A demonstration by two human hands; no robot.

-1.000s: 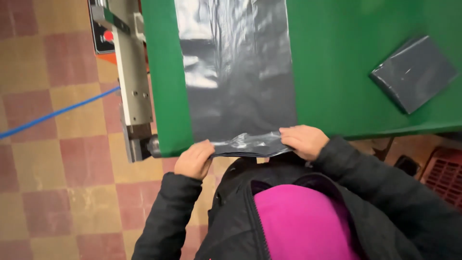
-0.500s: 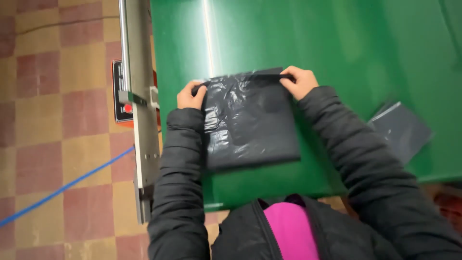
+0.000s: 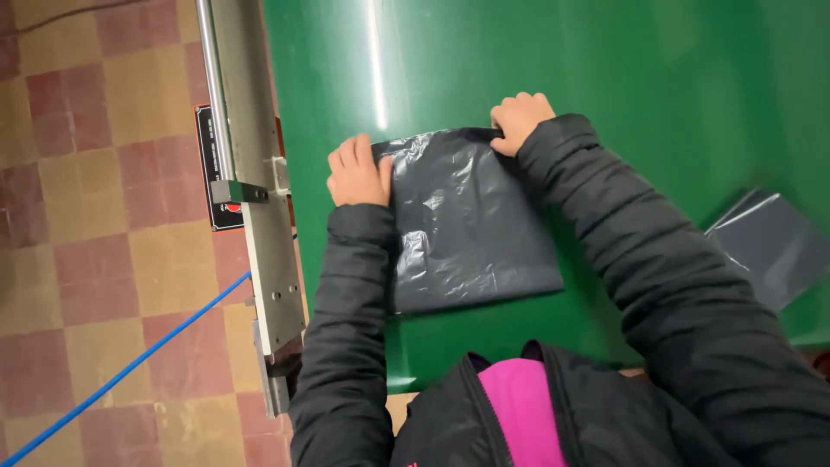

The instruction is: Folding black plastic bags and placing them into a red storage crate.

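A dark grey plastic bag (image 3: 471,225) lies folded on the green table (image 3: 605,78). My left hand (image 3: 356,171) rests on the bag's far left corner, fingers flat and pressing down. At the far right corner my right hand (image 3: 519,119) pinches the folded edge. Both sleeves are black and cover part of the bag's sides.
A second folded grey bag (image 3: 774,246) lies at the table's right edge. A metal rail with a bracket (image 3: 255,207) runs along the table's left side. A checkered tile floor (image 3: 95,259) with a blue cable (image 3: 130,367) lies to the left.
The long bag was folded away from me: both hands carried its near edge to the far end. They now press the fold flat on the table.
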